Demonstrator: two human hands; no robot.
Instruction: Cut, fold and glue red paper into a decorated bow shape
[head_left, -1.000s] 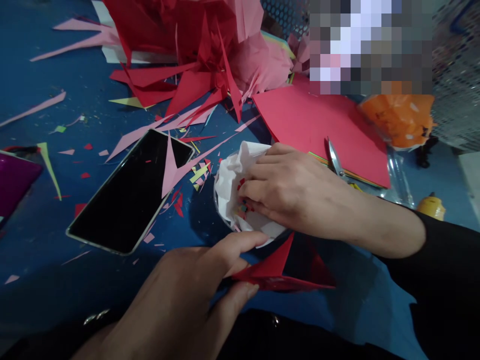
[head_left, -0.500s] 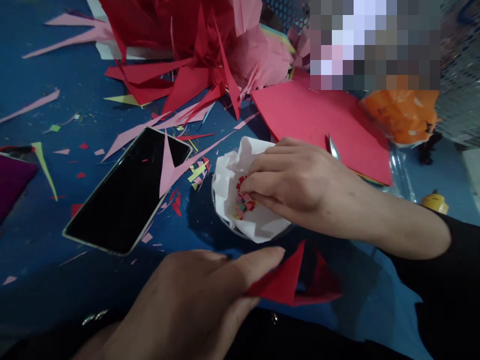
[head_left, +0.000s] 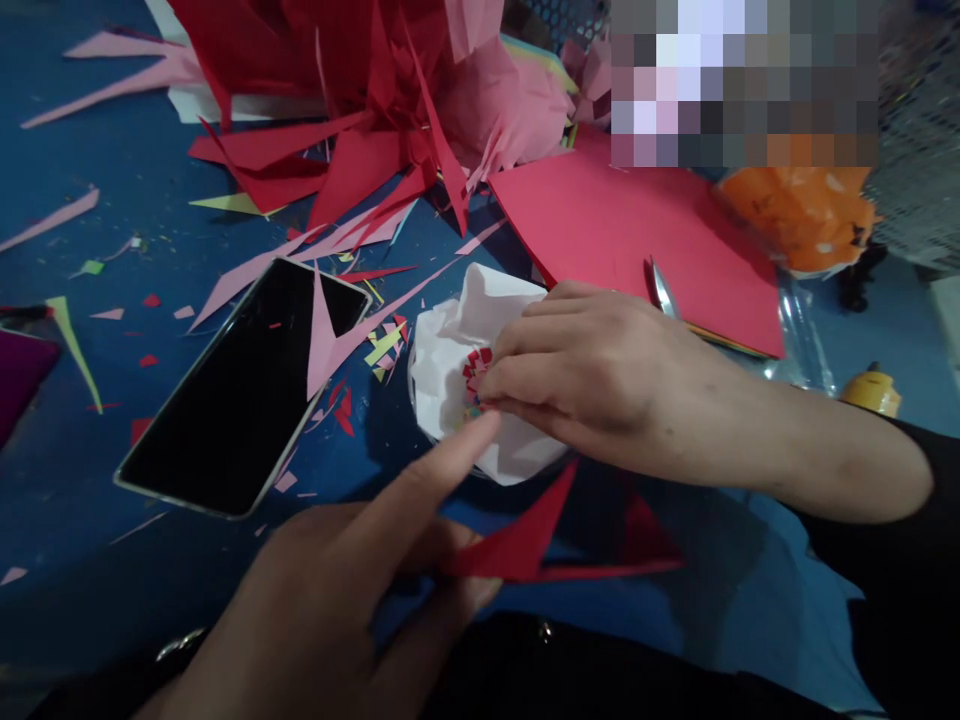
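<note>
Head view, left hand [head_left: 349, 565] pointing, right hand [head_left: 596, 365] curled downward

Phone [head_left: 217, 410] left of bowl [head_left: 413, 400], scraps [head_left: 385, 346] between

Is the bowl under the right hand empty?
Not empty: white paper lines the bowl, and small coloured paper bits lie inside, beside the right hand, which hides part of it.

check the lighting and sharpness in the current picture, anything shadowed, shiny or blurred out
Head view: dim overall, the left hand darker than the right hand; head view, right side: pale glints on the clear plastic; head view, upper right: heavily pixelated, details unreadable.
</note>
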